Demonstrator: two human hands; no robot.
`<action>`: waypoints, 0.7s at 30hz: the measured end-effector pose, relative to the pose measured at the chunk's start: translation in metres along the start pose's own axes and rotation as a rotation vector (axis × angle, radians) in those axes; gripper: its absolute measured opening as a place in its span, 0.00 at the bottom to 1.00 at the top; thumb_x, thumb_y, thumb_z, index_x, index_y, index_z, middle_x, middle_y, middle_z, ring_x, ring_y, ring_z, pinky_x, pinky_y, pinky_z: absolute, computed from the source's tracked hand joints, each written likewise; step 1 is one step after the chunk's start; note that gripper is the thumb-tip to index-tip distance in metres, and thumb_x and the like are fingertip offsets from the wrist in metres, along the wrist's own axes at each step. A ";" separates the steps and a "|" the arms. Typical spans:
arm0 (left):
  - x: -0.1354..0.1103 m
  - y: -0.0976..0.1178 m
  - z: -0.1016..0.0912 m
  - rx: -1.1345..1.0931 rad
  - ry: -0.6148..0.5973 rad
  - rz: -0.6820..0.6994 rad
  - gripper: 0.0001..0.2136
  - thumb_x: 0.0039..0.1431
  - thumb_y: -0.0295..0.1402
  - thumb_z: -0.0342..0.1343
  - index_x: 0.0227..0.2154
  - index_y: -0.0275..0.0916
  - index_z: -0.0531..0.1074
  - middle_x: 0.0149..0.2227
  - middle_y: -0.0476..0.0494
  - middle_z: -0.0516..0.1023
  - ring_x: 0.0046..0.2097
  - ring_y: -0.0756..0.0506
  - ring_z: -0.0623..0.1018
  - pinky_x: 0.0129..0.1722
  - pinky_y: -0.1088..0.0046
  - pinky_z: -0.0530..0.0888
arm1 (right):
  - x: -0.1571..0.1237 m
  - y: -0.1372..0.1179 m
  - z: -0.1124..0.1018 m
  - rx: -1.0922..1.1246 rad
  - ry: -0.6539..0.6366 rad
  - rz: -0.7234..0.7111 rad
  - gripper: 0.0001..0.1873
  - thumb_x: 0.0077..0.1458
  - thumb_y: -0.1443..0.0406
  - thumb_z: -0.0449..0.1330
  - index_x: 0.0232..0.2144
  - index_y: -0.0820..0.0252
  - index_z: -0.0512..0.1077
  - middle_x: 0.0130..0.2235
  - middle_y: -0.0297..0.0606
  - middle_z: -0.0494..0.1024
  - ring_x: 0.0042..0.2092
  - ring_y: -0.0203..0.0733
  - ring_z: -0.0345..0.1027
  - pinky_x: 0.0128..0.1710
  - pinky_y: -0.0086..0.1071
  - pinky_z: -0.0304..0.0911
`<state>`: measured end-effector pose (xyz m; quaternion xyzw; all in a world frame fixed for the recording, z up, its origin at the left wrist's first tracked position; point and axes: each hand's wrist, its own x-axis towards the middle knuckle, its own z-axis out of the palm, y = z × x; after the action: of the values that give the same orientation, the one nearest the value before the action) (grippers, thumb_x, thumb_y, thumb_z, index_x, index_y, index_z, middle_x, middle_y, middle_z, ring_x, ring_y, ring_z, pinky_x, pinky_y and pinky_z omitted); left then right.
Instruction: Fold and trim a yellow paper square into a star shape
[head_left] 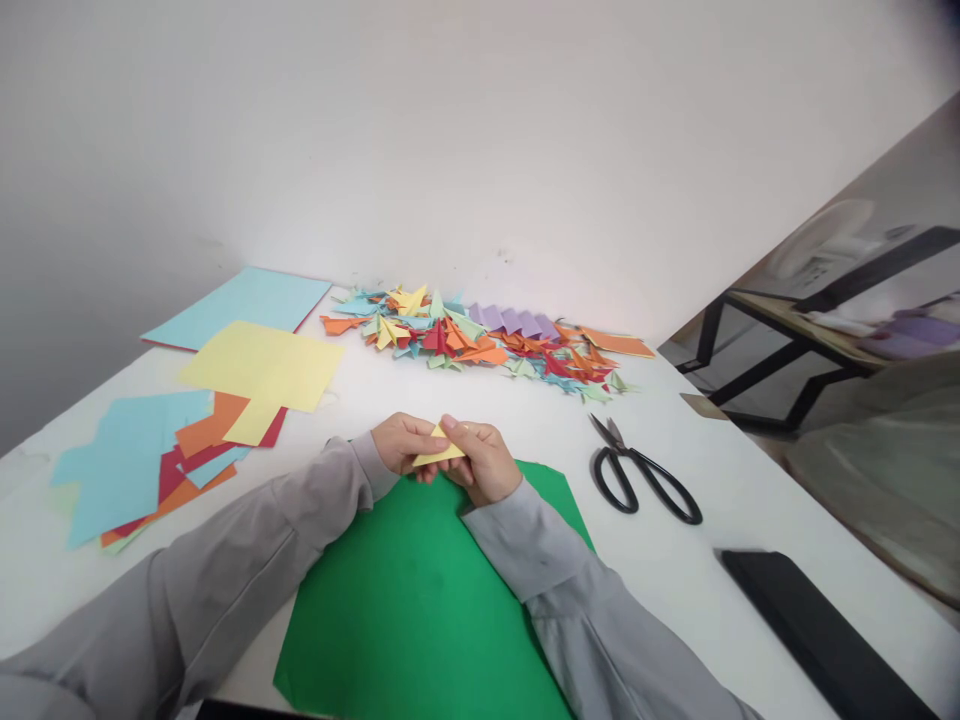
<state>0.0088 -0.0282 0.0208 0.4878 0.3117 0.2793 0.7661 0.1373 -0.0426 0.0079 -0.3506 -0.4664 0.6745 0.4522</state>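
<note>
Grey cloth sleeves (247, 560) nearest, over a smooth green sheet (420, 610) on the white counter (390, 390). Left hand (401, 443) and right hand (489, 460) both closed to a pinch, small folded yellow paper (444, 453) gripped between them. Beyond the hands, heaped pointed paper shapes (439, 340); to their right, black-handled scissors (646, 470), blades slightly parted.

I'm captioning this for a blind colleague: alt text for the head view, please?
Left hand and right hand hold a small yellow paper over a green mat. Folded papers lie beyond, scissors right, coloured sheets left.
</note>
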 end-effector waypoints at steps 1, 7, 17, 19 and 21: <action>0.000 0.000 0.000 0.010 -0.005 0.000 0.15 0.32 0.39 0.62 0.16 0.30 0.70 0.11 0.48 0.68 0.14 0.53 0.68 0.13 0.79 0.61 | 0.000 0.000 0.000 0.020 -0.002 0.008 0.25 0.43 0.50 0.56 0.08 0.62 0.62 0.04 0.27 0.55 0.08 0.26 0.43 0.09 0.24 0.38; 0.000 -0.001 0.003 -0.044 0.091 0.079 0.15 0.36 0.39 0.61 0.17 0.30 0.68 0.11 0.49 0.67 0.14 0.53 0.67 0.13 0.79 0.61 | 0.002 0.000 0.001 0.095 0.055 -0.027 0.26 0.45 0.49 0.52 0.08 0.62 0.62 0.04 0.29 0.55 0.08 0.28 0.46 0.08 0.24 0.40; 0.007 -0.004 -0.003 -0.055 0.376 0.213 0.10 0.42 0.34 0.56 0.18 0.30 0.66 0.15 0.49 0.68 0.18 0.53 0.68 0.15 0.79 0.64 | 0.004 -0.001 0.000 -0.112 0.231 -0.165 0.11 0.41 0.58 0.60 0.22 0.60 0.66 0.17 0.28 0.69 0.16 0.28 0.59 0.11 0.20 0.51; 0.008 -0.004 -0.003 -0.121 0.485 0.247 0.07 0.41 0.31 0.57 0.23 0.33 0.66 0.19 0.50 0.69 0.21 0.52 0.70 0.16 0.79 0.66 | 0.003 -0.003 0.000 -0.135 0.238 -0.155 0.11 0.42 0.58 0.60 0.22 0.60 0.66 0.18 0.28 0.69 0.16 0.28 0.59 0.11 0.20 0.52; 0.009 -0.004 -0.004 -0.130 0.494 0.281 0.11 0.40 0.28 0.57 0.30 0.34 0.66 0.22 0.52 0.69 0.22 0.52 0.71 0.18 0.78 0.68 | 0.003 -0.004 0.000 -0.146 0.217 -0.137 0.11 0.42 0.59 0.59 0.22 0.60 0.65 0.18 0.28 0.69 0.16 0.28 0.59 0.11 0.20 0.52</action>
<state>0.0119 -0.0208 0.0143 0.3934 0.3996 0.5123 0.6504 0.1375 -0.0394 0.0111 -0.4208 -0.4853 0.5645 0.5184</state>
